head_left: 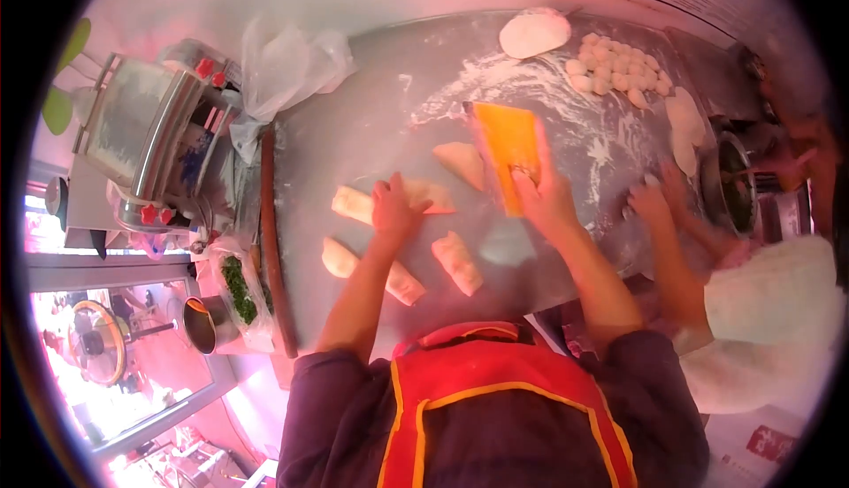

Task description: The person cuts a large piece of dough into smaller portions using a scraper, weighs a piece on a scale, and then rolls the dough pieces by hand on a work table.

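My right hand [546, 194] is closed around an orange scraper [506, 148], held raised above the worktop with its dark edge away from me. My left hand [396, 211] has its fingers curled over a dough roll [354, 204], which shows on both sides of the hand. A wedge-like dough piece [461, 164] lies between the left hand and the scraper. Nearer me, a short dough roll [456, 263] and a longer dough roll [405, 285] rest on the grey worktop [354, 134]; my left forearm covers part of the longer one.
At the back are a large floured dough piece [535, 34] and several small dough balls [615, 65]. A co-worker's hands [656, 202] work at the right, near a pot [734, 183]. A plastic bag [296, 72], wooden rod [272, 240] and chopped greens [238, 289] are left.
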Motion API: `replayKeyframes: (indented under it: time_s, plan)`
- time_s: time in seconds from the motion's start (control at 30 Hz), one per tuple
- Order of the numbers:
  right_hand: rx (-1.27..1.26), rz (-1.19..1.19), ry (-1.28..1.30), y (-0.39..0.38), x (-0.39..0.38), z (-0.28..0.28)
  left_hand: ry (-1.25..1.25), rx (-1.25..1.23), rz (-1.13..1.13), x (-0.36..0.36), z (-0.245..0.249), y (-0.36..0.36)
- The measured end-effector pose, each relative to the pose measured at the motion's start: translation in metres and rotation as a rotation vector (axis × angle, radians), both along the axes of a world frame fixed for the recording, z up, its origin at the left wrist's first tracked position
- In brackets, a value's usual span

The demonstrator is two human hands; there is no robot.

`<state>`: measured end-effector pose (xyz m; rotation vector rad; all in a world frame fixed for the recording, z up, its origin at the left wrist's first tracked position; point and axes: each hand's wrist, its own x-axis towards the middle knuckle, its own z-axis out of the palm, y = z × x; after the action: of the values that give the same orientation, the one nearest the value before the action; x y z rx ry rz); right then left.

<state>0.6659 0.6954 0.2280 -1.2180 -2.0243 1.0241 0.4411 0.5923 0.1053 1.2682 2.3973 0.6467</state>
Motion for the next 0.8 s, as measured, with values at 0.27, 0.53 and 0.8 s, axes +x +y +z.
replayKeyframes:
  time_s: [0.27,0.53,0.8]
  plan:
    - [-0.123,-0.121,0.044,-0.040,0.104,-0.014,0.231,-0.047,-0.280,-0.008,-0.024,-0.005]
    - [-0.092,-0.123,0.103,-0.060,0.137,-0.017,0.165,0.130,0.116,-0.019,-0.018,0.016]
    - [0.044,-0.129,0.055,-0.095,0.117,-0.032,0.008,0.000,-0.028,-0.149,-0.005,-0.112]
